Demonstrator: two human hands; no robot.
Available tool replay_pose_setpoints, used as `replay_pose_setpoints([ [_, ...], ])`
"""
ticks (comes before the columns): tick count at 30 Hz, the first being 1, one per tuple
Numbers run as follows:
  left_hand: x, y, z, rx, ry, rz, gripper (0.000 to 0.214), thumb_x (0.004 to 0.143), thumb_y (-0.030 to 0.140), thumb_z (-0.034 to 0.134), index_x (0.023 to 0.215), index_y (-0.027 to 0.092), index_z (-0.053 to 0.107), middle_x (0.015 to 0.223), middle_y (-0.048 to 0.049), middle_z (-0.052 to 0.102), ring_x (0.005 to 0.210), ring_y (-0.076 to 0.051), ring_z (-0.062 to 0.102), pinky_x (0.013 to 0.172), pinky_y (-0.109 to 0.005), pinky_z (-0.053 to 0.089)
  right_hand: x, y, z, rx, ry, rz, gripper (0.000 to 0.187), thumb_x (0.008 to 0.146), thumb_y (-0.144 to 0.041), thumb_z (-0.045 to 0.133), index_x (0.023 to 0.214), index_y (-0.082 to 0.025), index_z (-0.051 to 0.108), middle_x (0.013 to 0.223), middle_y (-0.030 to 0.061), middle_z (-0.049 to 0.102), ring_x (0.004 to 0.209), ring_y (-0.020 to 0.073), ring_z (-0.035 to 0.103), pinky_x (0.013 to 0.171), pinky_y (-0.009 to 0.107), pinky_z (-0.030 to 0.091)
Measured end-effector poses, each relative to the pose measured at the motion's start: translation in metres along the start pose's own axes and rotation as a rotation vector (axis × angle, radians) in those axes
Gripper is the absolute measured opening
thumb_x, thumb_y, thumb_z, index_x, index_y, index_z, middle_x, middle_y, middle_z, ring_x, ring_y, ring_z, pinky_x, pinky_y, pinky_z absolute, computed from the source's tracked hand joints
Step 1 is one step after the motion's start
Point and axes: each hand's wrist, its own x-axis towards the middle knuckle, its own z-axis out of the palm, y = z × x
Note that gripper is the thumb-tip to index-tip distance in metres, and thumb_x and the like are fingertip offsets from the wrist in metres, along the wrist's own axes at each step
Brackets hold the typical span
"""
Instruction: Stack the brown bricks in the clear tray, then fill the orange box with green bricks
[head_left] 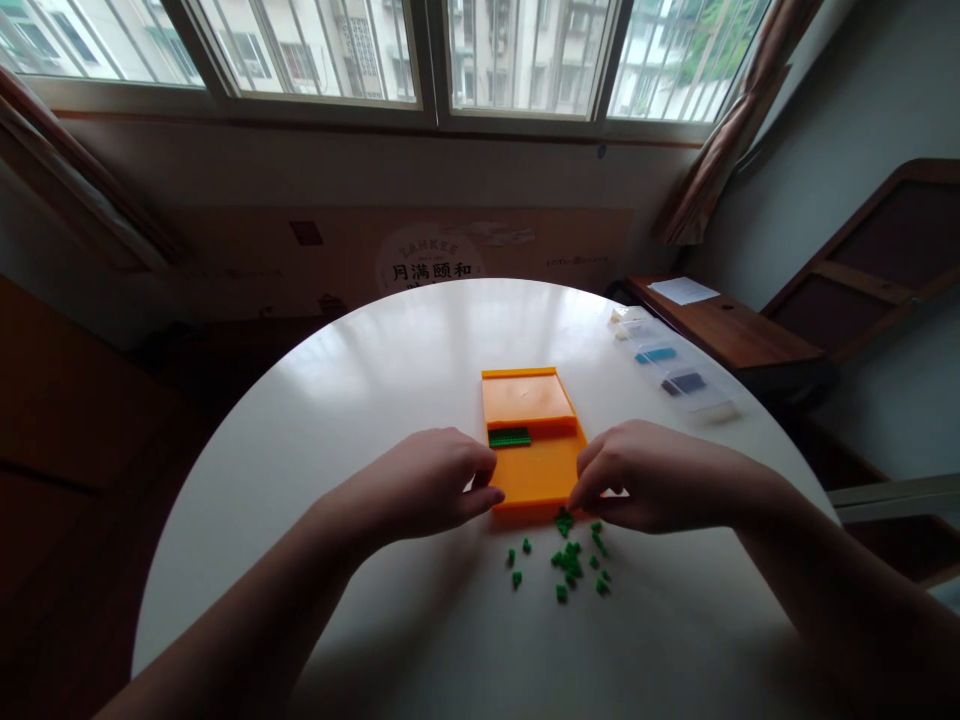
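Note:
An orange plastic tray (540, 475) lies on the white table, with a raised wall dividing it into a far and a near part. A strip of joined green blocks (509, 437) sits at the left of the near part, against the divider. My left hand (442, 482) is at the tray's left wall, thumb and bent forefinger around its near left corner. My right hand (649, 478) is at the near right corner, fingers curled in and tips beside a small green block (563, 520). Whether those tips hold a piece is hidden. Several loose green blocks (570, 560) lie in front of the tray.
A clear compartment box (679, 370) with blue and dark pieces stands at the table's right edge. Beyond it is a wooden stand (731, 330) with a white paper (683, 290). The round white table (337, 390) reaches towards a window wall.

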Motion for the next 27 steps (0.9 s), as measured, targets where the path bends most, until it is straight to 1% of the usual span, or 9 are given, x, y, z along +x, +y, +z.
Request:
replay_pose_setpoints([
  [6,-0.002,-0.002,-0.003,-0.01,-0.076,-0.038,0.026,0.083,0.036,0.059,0.063,0.02,0.056,0.062,0.001,0.057,0.053,-0.011,0.042,0.05,-0.027,0.027,0.002,-0.012,0.004,-0.09,-0.05,0.009,0.018,0.081,-0.017,0.06,0.079,-0.028,0.074,0.074,-0.0047,0.068,0.065,0.0099,0.056,0.062,0.024,0.036],
  [12,-0.001,0.001,-0.004,-0.012,-0.099,-0.066,0.026,0.082,0.035,0.059,0.061,0.019,0.057,0.061,0.0007,0.057,0.052,-0.011,0.04,0.05,-0.027,0.026,0.011,-0.013,0.01,-0.091,-0.074,-0.041,0.017,0.083,-0.018,0.06,0.083,-0.026,0.074,0.076,-0.0035,0.067,0.064,0.0096,0.053,0.059,0.023,0.033],
  [17,-0.002,0.0,-0.004,-0.021,-0.103,-0.077,0.027,0.082,0.037,0.058,0.062,0.02,0.058,0.062,0.0007,0.057,0.052,-0.011,0.041,0.05,-0.027,0.027,0.016,-0.017,0.021,-0.102,-0.038,-0.088,0.017,0.086,-0.019,0.058,0.088,-0.026,0.074,0.071,-0.0027,0.064,0.06,0.0095,0.049,0.057,0.024,0.03],
  [20,-0.002,0.0,-0.005,-0.022,-0.089,-0.065,0.026,0.082,0.036,0.058,0.062,0.02,0.058,0.061,0.0012,0.056,0.052,-0.011,0.04,0.05,-0.027,0.027,0.017,-0.018,0.026,-0.09,0.011,-0.099,0.018,0.086,-0.019,0.057,0.087,-0.026,0.073,0.071,-0.003,0.064,0.06,0.009,0.048,0.057,0.023,0.029],
  [24,-0.001,0.001,-0.006,-0.01,-0.05,-0.033,0.028,0.083,0.035,0.057,0.06,0.019,0.055,0.06,0.0011,0.055,0.053,-0.011,0.039,0.051,-0.027,0.025,0.019,-0.016,0.03,-0.095,0.092,-0.091,0.016,0.084,-0.015,0.058,0.08,-0.024,0.07,0.068,-0.0045,0.062,0.06,0.008,0.046,0.056,0.023,0.027],
  [27,0.0,0.002,-0.005,-0.008,-0.04,-0.031,0.028,0.083,0.036,0.057,0.06,0.019,0.056,0.059,0.0009,0.055,0.053,-0.012,0.039,0.052,-0.028,0.025,0.02,-0.016,0.033,-0.111,0.112,-0.099,0.015,0.083,-0.015,0.058,0.073,-0.022,0.068,0.066,-0.0045,0.06,0.058,0.0077,0.043,0.054,0.024,0.025],
])
